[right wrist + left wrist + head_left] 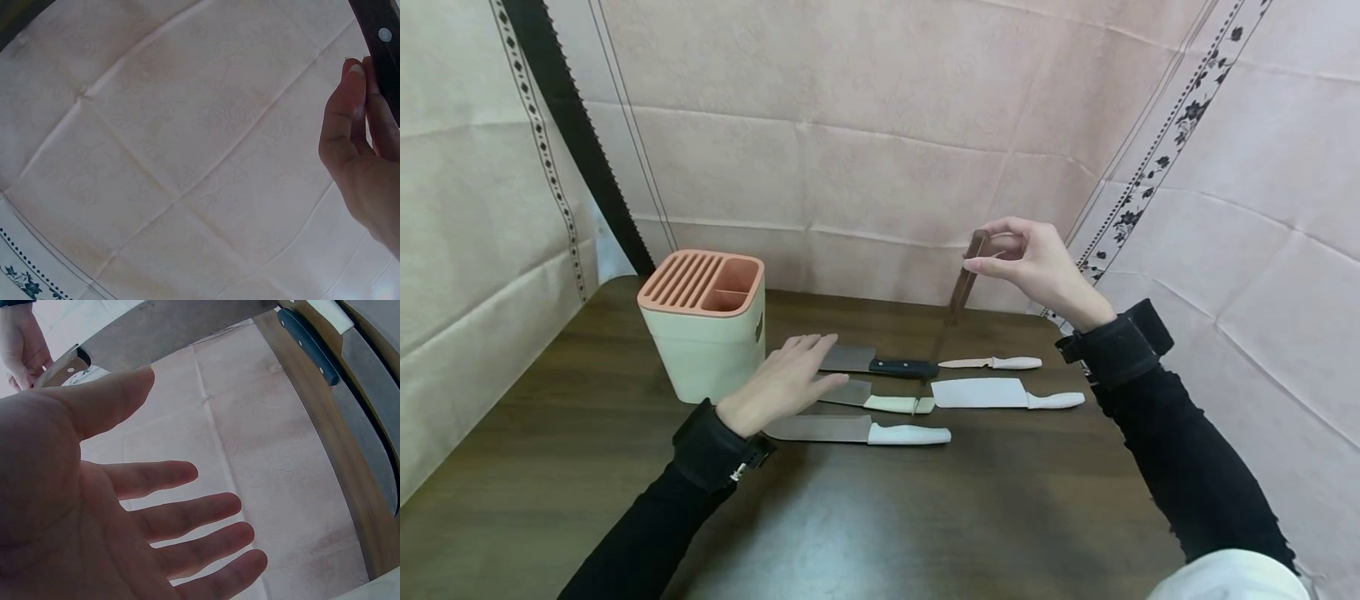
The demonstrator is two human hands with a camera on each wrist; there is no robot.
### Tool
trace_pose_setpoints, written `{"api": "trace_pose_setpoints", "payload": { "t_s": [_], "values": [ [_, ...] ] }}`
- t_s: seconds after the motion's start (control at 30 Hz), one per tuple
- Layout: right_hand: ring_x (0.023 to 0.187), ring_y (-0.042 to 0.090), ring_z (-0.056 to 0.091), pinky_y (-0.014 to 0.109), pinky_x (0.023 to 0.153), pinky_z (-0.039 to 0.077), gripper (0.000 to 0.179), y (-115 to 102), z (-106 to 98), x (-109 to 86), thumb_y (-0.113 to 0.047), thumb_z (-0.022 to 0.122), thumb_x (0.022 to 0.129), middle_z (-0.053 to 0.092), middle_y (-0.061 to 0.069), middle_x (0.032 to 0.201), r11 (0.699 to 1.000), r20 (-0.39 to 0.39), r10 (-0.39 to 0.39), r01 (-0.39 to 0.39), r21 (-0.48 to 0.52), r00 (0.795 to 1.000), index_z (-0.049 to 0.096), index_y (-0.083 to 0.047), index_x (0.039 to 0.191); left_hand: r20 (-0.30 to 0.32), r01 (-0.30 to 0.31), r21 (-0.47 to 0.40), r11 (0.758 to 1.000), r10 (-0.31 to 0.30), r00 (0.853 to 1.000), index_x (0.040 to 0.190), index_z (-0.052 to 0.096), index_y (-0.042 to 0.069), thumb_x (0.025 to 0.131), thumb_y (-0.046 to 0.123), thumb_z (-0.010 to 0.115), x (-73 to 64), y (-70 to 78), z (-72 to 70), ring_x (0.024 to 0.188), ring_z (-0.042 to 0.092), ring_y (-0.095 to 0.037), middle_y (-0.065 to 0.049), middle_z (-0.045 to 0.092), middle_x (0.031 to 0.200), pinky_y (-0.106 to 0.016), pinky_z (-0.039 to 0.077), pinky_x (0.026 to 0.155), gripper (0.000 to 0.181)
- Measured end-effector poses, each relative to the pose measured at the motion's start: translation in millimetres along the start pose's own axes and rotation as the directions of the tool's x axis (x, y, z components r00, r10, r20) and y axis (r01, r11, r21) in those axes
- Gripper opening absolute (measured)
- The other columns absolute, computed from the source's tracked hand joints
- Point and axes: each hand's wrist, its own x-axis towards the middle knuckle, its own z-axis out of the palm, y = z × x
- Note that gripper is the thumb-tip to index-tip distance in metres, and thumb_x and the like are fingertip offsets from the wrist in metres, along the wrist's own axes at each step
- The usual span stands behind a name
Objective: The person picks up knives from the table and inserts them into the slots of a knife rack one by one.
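Above the far part of the worktop, my right hand pinches a wooden-handled kitchen knife near the end of its handle, its blade slanting downward by the knives laid out below. I judge the step in hand to be the handling of this one knife, perhaps for the slots of the knife holder at my left; that move would call for a secure pinch, the blade upright and its edge clear of my other hand. Whether the blade touches anything below, I cannot tell. My right forearm slants up from the lower right. My left hand, well apart from the right, holds nothing: its fingers stretch out straight, thumb spread, just beside the holder.
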Motion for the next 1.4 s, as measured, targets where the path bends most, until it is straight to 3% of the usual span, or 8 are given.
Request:
{"api": "trace_pose_setpoints", "payload": {
  "t_s": [0.13,0.4,0.63,0.93,1.4],
  "values": [
    [0.115,0.018,0.060,0.041,0.100,0.041,0.047,-2,3,3.6,-0.034,0.078,0.081,0.075,0.003,0.106,1.000,0.007,-0.017,0.017,0.010,1.000,0.060,-0.013,0.119,-0.012,-0.007,-0.009,1.000,0.007,1.000,0.149,0.033,0.006,0.096,0.044,0.055,0.7,2.6,-3.2,0.140,0.034,-0.038,-0.021,0.038,0.151,-0.058,0.032,0.111,0.069],
    [0.104,0.012,0.066,0.036,0.099,0.040,0.039,-5,10,10.5,-0.031,0.078,0.081,0.076,-0.003,0.098,0.996,0.037,-0.063,0.061,0.060,0.997,0.062,-0.014,0.113,-0.029,-0.012,-0.056,0.998,0.011,1.000,0.149,0.035,0.008,0.096,0.046,0.054,6.2,10.2,-8.7,0.140,0.037,-0.035,-0.017,0.041,0.150,-0.055,0.033,0.112,0.068],
    [0.100,0.013,0.067,0.033,0.093,0.043,0.040,-10,18,15.2,-0.027,0.078,0.081,0.076,-0.002,0.097,0.995,0.043,-0.060,0.056,0.077,0.997,0.062,-0.010,0.115,-0.071,-0.044,-0.091,0.995,0.037,0.997,0.147,0.038,0.009,0.095,0.053,0.051,10.8,15.3,-11.2,0.138,0.040,-0.031,-0.015,0.044,0.148,-0.052,0.038,0.109,0.070],
    [0.097,0.016,0.069,0.028,0.086,0.048,0.041,-20,27,19.1,-0.021,0.078,0.082,0.075,-0.001,0.097,0.995,0.062,-0.063,0.058,0.086,0.996,0.061,-0.008,0.117,-0.120,-0.078,-0.069,0.995,0.069,0.990,0.145,0.040,0.010,0.096,0.052,0.050,15.9,21.2,-16.6,0.137,0.040,-0.029,-0.012,0.046,0.147,-0.051,0.039,0.109,0.066],
    [0.097,0.021,0.069,0.032,0.087,0.049,0.039,-27,36,22.7,-0.020,0.078,0.082,0.075,0.008,0.102,0.994,0.074,-0.089,0.084,0.069,0.993,0.061,-0.009,0.115,-0.148,-0.111,-0.063,0.992,0.101,0.984,0.144,0.042,0.011,0.096,0.050,0.051,22.7,31.1,-20.3,0.132,0.045,-0.028,-0.011,0.052,0.143,-0.049,0.042,0.106,0.062]
  ]
}}
